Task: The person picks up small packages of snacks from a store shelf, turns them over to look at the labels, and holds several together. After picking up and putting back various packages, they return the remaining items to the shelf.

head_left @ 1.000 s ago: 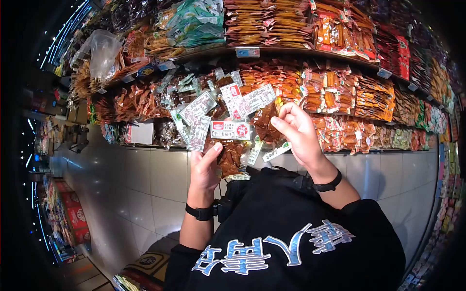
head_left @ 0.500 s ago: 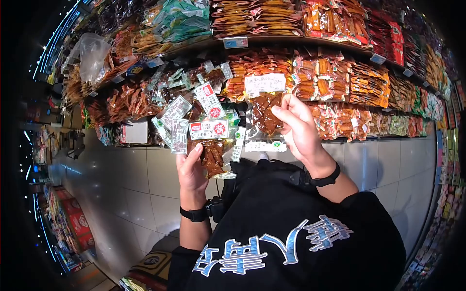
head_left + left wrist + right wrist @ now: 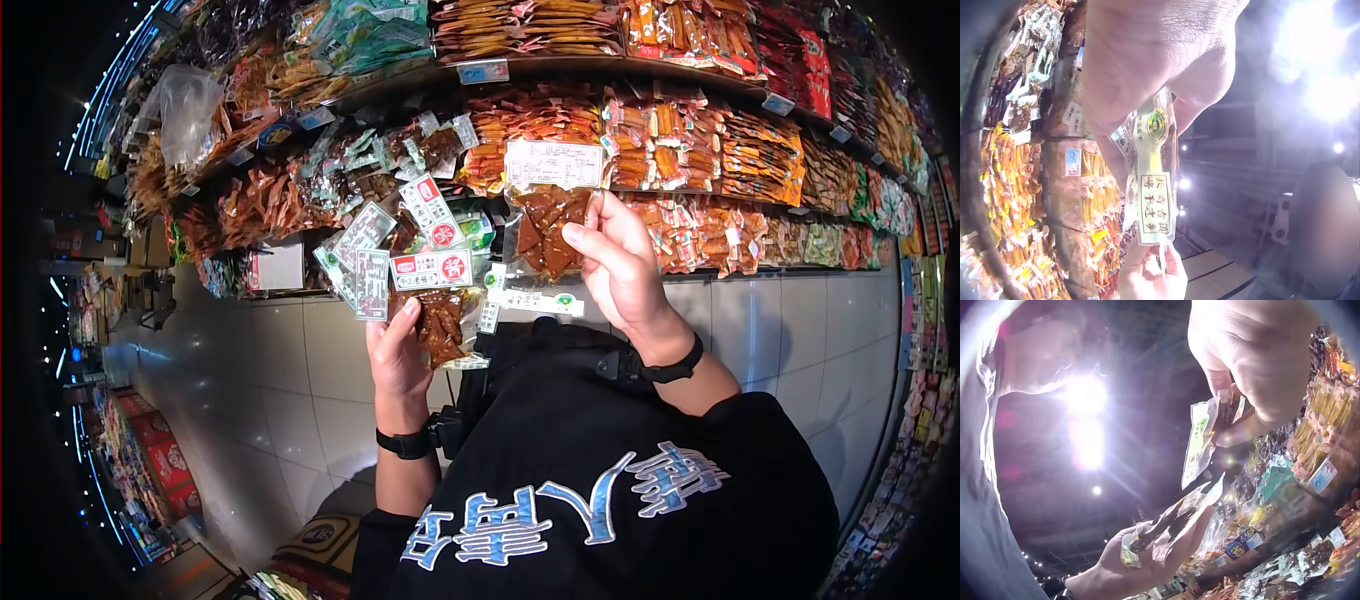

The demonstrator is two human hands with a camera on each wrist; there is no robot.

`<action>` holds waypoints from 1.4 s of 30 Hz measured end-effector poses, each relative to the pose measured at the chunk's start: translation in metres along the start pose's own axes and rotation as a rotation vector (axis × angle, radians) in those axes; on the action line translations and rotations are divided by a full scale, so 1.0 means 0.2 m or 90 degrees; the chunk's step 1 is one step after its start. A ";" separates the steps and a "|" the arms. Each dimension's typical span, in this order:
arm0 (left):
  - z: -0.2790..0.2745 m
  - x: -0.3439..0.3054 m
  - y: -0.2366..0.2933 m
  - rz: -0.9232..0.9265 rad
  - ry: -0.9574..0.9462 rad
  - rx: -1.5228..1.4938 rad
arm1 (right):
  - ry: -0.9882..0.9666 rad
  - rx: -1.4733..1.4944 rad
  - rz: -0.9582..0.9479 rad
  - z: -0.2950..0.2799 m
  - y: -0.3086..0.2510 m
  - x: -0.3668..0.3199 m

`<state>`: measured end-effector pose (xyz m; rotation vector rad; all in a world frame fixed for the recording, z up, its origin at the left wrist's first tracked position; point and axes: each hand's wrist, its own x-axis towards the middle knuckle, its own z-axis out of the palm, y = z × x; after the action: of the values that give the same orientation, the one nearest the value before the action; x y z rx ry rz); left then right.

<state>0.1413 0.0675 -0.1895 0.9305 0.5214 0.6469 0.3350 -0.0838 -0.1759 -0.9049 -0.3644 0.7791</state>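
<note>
In the head view the left hand [image 3: 398, 358] holds several fanned clear packets, its thumb over the front packet [image 3: 442, 325] of brown pieces with a red and white label. The right hand [image 3: 625, 268] pinches one packet [image 3: 545, 235] at its right edge, between thumb and fingers; a printed white label lies across its top. The two hands are apart, with the packets nearly side by side. In the right wrist view the left hand [image 3: 1141, 565] shows below the right hand [image 3: 1254, 362]. The left wrist view shows the left hand [image 3: 1160, 56] above its packets [image 3: 1157, 181].
Stocked shelves [image 3: 540, 70] of packaged snacks run behind the hands, with price tags along their edges. A clear plastic bag [image 3: 190, 115] hangs at the left. Tiled floor [image 3: 290, 370] lies below, and red boxes [image 3: 165, 455] stand at the far left.
The right hand's packet has come away from the fanned bunch and now faces with its printed label up, tilted slightly. The left hand's bunch has shifted left in the view since a second ago.
</note>
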 end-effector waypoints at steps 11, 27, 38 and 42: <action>-0.16 -0.12 0.09 -0.019 -0.014 -0.028 | -0.063 0.078 0.000 0.14 0.12 -0.15; -1.04 -0.84 0.42 0.038 0.052 -0.022 | -0.075 0.135 0.039 0.87 0.68 -0.71; -1.28 -1.19 0.51 0.036 0.024 0.025 | -0.047 0.127 0.024 1.11 0.78 -1.11; -1.31 -1.28 0.50 0.023 0.018 0.020 | -0.029 0.123 0.025 1.14 0.80 -1.21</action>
<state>-0.2374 0.0782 -0.2006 0.9633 0.5420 0.6862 -0.0340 -0.0745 -0.1654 -0.7160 -0.3063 0.8569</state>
